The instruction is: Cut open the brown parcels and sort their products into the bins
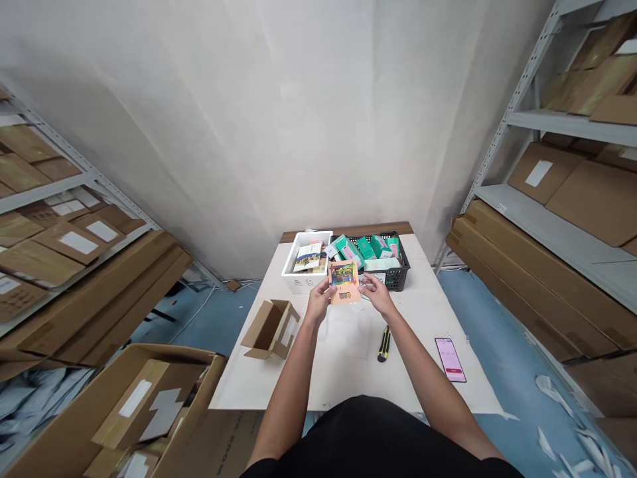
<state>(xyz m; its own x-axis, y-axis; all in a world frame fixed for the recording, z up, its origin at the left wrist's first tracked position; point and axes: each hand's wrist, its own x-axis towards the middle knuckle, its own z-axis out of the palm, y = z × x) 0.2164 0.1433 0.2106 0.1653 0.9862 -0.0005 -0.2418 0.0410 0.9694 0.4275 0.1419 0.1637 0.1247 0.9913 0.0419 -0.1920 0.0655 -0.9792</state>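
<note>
A flat peach-coloured card or packet (pixel 346 294) with a shiny multicoloured picture is held up over the table. My left hand (pixel 319 302) grips its left edge, and my right hand (pixel 377 295) pinches the right edge. Just behind it stand a white bin (pixel 298 284) containing booklets and a black crate (pixel 398 281) filled with green boxes (pixel 365 248). Left of my left forearm, a small cardboard box (pixel 271 328) sits with its flaps up. A black and yellow utility knife (pixel 383 344) lies between my forearms.
A phone (pixel 450 360) lies on the right of the white table (pixel 348 385). A large carton (pixel 213 382) holding smaller boxes stands at the lower left. Shelves with cartons flank both sides, and paper scraps (pixel 547 392) litter the floor at right.
</note>
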